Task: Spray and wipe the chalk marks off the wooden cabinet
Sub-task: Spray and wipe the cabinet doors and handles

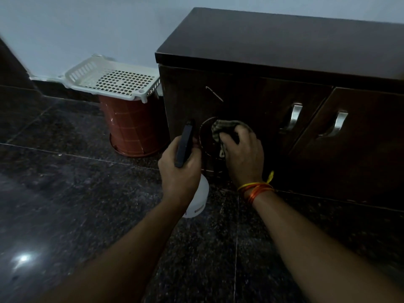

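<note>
On cabinet left door front: right hand presses a bunched cloth onto a curved chalk mark; second chalk stroke above it, untouched. Left hand grips spray bottle by its black head, just left of the cloth. Bottle label too small to read.

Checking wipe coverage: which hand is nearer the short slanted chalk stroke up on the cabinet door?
Right. The right hand presses the striped cloth on the dark wooden cabinet just below the short slanted chalk stroke. The left hand, holding the white spray bottle, sits lower and further left.
</note>
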{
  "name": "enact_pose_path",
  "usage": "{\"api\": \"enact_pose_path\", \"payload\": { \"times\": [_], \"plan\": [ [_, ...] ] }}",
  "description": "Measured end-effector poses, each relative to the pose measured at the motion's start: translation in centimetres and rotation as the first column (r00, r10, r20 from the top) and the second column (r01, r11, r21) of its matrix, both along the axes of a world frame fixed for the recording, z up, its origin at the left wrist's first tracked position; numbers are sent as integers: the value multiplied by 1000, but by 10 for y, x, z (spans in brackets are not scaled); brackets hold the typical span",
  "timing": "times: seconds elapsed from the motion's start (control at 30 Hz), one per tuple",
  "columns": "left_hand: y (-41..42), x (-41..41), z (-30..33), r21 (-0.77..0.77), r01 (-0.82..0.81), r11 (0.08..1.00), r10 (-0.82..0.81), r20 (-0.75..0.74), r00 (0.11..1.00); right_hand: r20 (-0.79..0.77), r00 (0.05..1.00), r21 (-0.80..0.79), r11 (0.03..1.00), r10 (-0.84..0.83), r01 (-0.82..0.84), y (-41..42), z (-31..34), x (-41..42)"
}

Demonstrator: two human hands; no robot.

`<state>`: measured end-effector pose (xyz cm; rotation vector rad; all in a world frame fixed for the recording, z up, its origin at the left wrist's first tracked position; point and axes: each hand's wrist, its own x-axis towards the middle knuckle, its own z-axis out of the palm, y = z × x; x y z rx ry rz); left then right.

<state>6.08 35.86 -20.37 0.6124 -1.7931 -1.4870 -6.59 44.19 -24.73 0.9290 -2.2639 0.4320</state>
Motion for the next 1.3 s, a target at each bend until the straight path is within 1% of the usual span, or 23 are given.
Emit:
{"api": "enact_pose_path", "payload": {
  "times": [0.1,0.17,0.23,0.33,0.43,0.57,0.67,0.73,0.83,0.87,0.93,1.0,1.1,1.17,1.23,1.3],
  "plan": [
    [1,1,2,12,4,1000,-4,-8,1000,53,998,-24,999,27,-26,0,9,1],
    [1,1,4,8,0,1000,0,-6,1000,44,998,-73,997,38,-35,-1,24,2],
    [0,0,6,3,0,1000,0,-8,1000,2,1000,-139,990,29,-29,-5,45,1],
    [0,1,5,-3,-3,1000,3,-19,1000,-93,995,-217,976,-32,11,-16,79,-1],
    [-2,2,5,-3,-11,1000,10,-25,1000,-158,985,-243,969,-74,33,-23,95,-3],
    [-4,0,7,12,-33,999,33,-22,999,-223,972,-192,981,-73,30,-21,71,-5],
    [-6,2,8,28,-27,999,28,-23,999,-204,979,-108,994,-12,-10,-20,40,-6],
    [-8,4,5,30,-24,999,24,-20,1000,-165,986,-42,998,28,-35,-18,15,-3],
    [-10,6,1,11,-22,1000,22,-9,1000,-53,997,77,995,62,-58,-14,-18,2],
    [-11,7,-1,4,-20,1000,20,-5,1000,-20,997,93,993,69,-67,-13,-23,2],
    [-14,7,-2,1,-16,1000,16,-2,1000,13,997,59,995,82,-83,-12,-24,3],
    [-16,7,-1,13,-23,1000,23,-11,1000,-4,996,-12,996,88,-88,-15,-13,4],
    [-17,4,3,23,-26,999,27,-22,999,-87,993,-138,986,86,-97,-25,24,3],
    [-16,1,5,19,-23,1000,24,-23,999,-175,984,-209,975,41,-77,-34,55,0],
    [-15,0,6,9,-20,1000,21,-26,999,-242,970,-247,968,-9,-53,-40,75,-3],
    [-15,0,5,6,-9,1000,9,-23,1000,-282,959,-241,969,-20,-50,-41,76,-6]
  ]
}}
